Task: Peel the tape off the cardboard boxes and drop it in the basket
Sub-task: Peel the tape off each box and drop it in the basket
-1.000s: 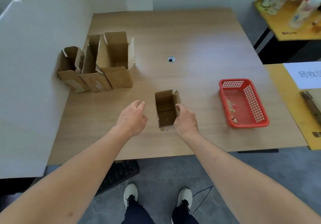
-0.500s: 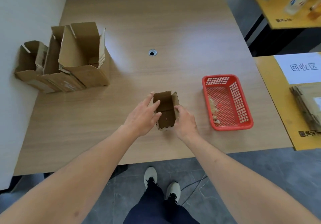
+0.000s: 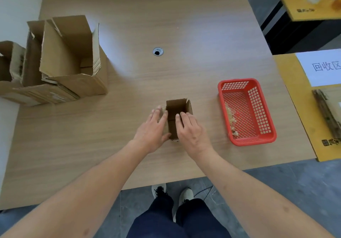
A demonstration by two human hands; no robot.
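A small open cardboard box (image 3: 177, 112) stands on the wooden table (image 3: 184, 25), nothing visible inside, between two grips: the left hand (image 3: 152, 129) lies with straight fingers flat against its left wall, the right hand (image 3: 190, 128) rests over its right wall with fingers bent onto the rim. To its right, apart, a red basket (image 3: 265, 138) holds crumpled clear tape scraps (image 3: 230, 119); larger open boxes (image 3: 60, 67) stand far left, and a white sheet (image 3: 324, 67) reads "回收区"
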